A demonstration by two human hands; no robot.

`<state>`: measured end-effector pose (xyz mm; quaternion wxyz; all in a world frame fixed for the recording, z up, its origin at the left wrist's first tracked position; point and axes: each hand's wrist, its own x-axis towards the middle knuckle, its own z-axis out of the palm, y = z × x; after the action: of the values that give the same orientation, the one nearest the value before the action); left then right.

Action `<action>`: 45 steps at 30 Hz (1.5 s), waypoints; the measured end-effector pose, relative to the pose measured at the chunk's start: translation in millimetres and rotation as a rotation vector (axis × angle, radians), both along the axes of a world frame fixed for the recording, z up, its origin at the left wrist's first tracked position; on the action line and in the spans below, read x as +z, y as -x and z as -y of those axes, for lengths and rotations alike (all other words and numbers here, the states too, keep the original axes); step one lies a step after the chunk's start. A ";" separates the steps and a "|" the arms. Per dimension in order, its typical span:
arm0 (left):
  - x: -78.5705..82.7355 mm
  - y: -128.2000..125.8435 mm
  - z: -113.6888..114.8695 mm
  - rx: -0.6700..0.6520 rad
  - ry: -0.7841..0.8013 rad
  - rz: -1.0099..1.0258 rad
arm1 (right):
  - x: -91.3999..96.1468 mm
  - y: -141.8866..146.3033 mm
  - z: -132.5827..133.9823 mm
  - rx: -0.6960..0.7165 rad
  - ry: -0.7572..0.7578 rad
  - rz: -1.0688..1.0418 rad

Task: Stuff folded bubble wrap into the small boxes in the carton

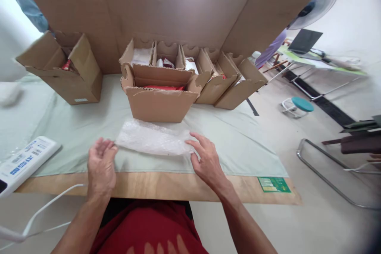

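Note:
A flattened roll of clear bubble wrap [153, 138] lies across the cloth in front of me, just before the nearest cardboard box. At its left end my left hand [102, 164] has its fingers curled together, the thumb close to them, with the corner of the wrap reaching the fingertips. My right hand [206, 158] is at the other end, its fingers spread and the thumb apart, touching the edge of the wrap. Whether anything is wrapped inside cannot be made out.
Beyond the wrap stands an open cardboard box [159, 105] with red contents; several narrow boxes [222, 81] are behind it. Another open box [87, 83] stands left. A white labelled device [28, 162] lies at the left edge, and a green card [274, 185] at the right front.

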<state>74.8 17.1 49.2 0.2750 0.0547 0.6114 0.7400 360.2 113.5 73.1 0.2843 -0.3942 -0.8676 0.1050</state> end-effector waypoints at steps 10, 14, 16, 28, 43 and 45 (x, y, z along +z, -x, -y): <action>-7.0 -31.7 16.4 -0.488 0.181 -0.966 | 9.8 31.7 -32.9 -0.029 0.269 0.314; -2.5 -38.6 2.9 -0.612 0.112 -1.120 | 6.6 52.8 -37.5 0.015 0.304 0.405; 6.1 -38.2 -5.4 -0.715 0.084 -1.206 | 6.4 53.7 -30.1 0.141 0.232 0.321; -6.1 23.2 -2.2 -0.876 0.183 -1.296 | -24.5 -8.0 16.7 0.324 0.092 0.183; 20.3 16.5 17.6 -0.741 0.573 -1.168 | -22.9 -45.6 -29.6 -0.106 0.135 0.088; 17.5 16.6 3.4 -0.723 0.856 -1.261 | -20.2 -29.7 -39.0 -0.160 0.239 0.110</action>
<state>58.2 13.6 66.8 0.0992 0.5410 0.8230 0.1418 389.9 152.5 52.9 0.1950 -0.4981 -0.8291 0.1627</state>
